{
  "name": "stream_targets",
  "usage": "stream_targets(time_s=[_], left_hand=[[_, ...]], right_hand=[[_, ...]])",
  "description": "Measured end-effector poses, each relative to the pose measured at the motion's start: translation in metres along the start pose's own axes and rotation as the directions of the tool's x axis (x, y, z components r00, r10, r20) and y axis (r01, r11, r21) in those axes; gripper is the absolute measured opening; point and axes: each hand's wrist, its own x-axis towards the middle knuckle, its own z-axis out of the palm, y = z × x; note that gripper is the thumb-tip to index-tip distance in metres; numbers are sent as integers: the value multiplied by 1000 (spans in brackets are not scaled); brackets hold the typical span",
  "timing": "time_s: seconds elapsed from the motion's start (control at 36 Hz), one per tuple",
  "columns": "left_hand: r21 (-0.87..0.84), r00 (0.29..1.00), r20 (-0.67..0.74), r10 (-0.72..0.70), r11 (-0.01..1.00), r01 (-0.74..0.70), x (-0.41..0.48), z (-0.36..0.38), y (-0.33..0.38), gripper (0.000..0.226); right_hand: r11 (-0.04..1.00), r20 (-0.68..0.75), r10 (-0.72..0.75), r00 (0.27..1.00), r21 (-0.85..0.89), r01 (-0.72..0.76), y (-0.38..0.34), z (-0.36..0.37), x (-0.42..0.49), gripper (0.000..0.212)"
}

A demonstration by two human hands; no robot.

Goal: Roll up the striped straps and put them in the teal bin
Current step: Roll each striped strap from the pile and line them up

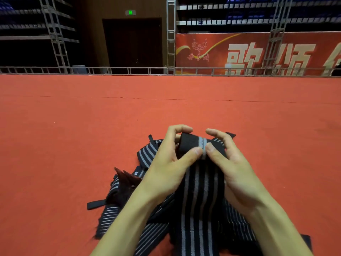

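Striped strap (200, 191) sits half rolled above the pile (147, 230) on the red floor (73, 145), left hand (166, 167) and right hand (238, 172) pinching the roll (190, 143) with curled fingers (193, 151). Slack grip, it probably unwinds.

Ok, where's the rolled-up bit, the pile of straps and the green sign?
roll (190, 144), head view, on its black outer wrap.
pile of straps (110, 217), head view, on a striped strap at its left edge.
green sign (130, 12), head view, on its lit middle.

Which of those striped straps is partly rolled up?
The strap between the left hand and right hand: its far end is wound into a small roll. The other straps lie loose in a heap on the carpet.
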Motion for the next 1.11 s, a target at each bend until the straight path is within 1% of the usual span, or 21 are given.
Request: stream_targets(time_s=[0.06,0.08,0.11,0.17,0.19,0.25,0.33,0.39,0.44,0.47,0.58,0.67,0.72,0.78,0.81,0.86,0.92,0.94,1.0,1.06,1.11], left_hand=[[65,1000,6,24,998,-25,0,2,-3,44],[112,999,13,32,993,-33,0,2,-4,49],[136,999,24,25,990,-28,0,1,-5,54],[117,999,46,-21,993,16,0,-1,-3,59],[91,998,53,-44,995,39,0,-2,-2,57],[22,996,59,-67,998,66,1,-4,0,49],[-40,999,37,-32,999,34,1,-2,4,40],[-64,1000,25,-16,998,17,-1,3,2,39],[-50,999,31,-16,999,18,-3,7,2,36],[-21,1000,25,-16,1000,17,-4,8,0,36],[45,1000,27,-11,999,9,-5,10,2,32],[32,995,96,-33,999,30,-3,6,3,33],[-56,995,99,-32,998,37,-1,3,4,38],[-163,995,84,-62,984,75,1,-3,3,41],[-174,992,101,-80,980,97,1,-5,4,41],[-96,978,166,-128,985,145,0,-9,6,39],[30,959,230,-165,986,162,-2,-11,8,34],[61,954,243,-178,984,168,-2,-12,8,33],[54,947,262,-184,983,176,-2,-13,9,34],[-1,941,278,-192,980,200,-2,-14,9,33],[-66,944,265,-196,973,221,-2,-15,9,31]], right_hand=[[998,-36,-24,999,-57,22,0,-1,1,41],[997,-54,-44,998,-70,41,1,-2,1,37],[994,-66,-68,996,-91,62,0,-2,1,36],[982,-87,-113,990,-162,98,-1,-1,0,39],[978,-92,-133,987,-172,115,-2,0,-1,40],[978,-108,-170,980,-138,154,-5,2,-1,42],[974,-132,-222,966,-84,212,-9,5,-3,47],[964,-126,-257,958,-108,244,-6,6,-3,43],[947,-97,-284,954,-182,264,0,7,-2,36],[942,-81,-296,952,-189,277,3,8,-2,33],[939,-37,-326,945,-131,318,2,5,-1,30],[944,-31,-322,946,-94,318,-2,2,-2,30],[949,-37,-312,949,-61,310,-2,1,-1,32],[947,-45,-318,947,-61,315,-3,0,-1,35],[946,-46,-320,946,-70,317,-3,0,-1,35],[948,-36,-313,949,-80,309,-2,1,-1,35],[948,-8,-304,953,-100,301,-1,1,-2,33],[947,11,-299,954,-121,298,-1,2,-2,32],[949,43,-282,959,-138,285,-2,2,-3,30],[950,62,-272,960,-145,278,-4,2,-3,27],[940,70,-285,956,-175,293,-5,4,-4,26]])
